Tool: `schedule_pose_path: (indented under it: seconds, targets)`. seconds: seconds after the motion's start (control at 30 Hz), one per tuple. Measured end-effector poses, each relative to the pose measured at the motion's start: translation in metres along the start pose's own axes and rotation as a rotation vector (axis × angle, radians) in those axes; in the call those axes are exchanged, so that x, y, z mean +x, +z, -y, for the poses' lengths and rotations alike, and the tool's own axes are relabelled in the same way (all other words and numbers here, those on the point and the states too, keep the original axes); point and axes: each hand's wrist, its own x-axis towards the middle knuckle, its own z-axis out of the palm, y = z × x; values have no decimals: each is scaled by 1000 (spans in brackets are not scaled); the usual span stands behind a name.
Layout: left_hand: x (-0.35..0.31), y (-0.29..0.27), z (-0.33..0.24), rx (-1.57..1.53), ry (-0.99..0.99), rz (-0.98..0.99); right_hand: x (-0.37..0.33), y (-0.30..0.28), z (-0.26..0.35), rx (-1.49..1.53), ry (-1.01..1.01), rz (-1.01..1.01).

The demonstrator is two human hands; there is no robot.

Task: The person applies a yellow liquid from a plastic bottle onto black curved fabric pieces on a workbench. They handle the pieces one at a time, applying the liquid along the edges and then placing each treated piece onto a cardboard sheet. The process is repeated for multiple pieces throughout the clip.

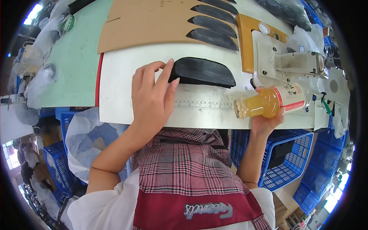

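Note:
My left hand (152,90) pinches the left end of a black half-moon-shaped piece (203,72) between thumb and fingers, and the piece lies on the white tabletop. In my right hand (266,122) is a clear bottle (274,102) of amber-yellow liquid, tipped on its side with its mouth pointing left. The bottle's mouth is just below the right end of the black piece, apart from it. Several similar black pieces (212,38) lie in a column on a brown cardboard sheet (149,28) beyond my hands.
A white sewing machine (291,63) with a yellow-brown base (245,50) stands at the right. A printed ruler (207,105) runs along the table's near part. Green board (73,69) covers the left. Below are a plastic-lined bin (84,142) and a blue crate (287,161).

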Motion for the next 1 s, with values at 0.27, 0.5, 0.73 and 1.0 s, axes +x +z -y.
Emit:
schedule_pose_path:
  seconds: [0.27, 0.5, 0.73, 1.0]
  targets:
    - [2, 4, 0, 45, -1, -60, 0, -6, -2, 131, -18, 74]
    - [3, 0, -3, 132, 42, -40, -1, -3, 0, 125, -9, 98]
    - [5, 0, -6, -31, 11, -43, 0, -4, -1, 138, -18, 100]
    - [26, -12, 2, -502, -446, 152, -2, -5, 0, 185, -10, 110]
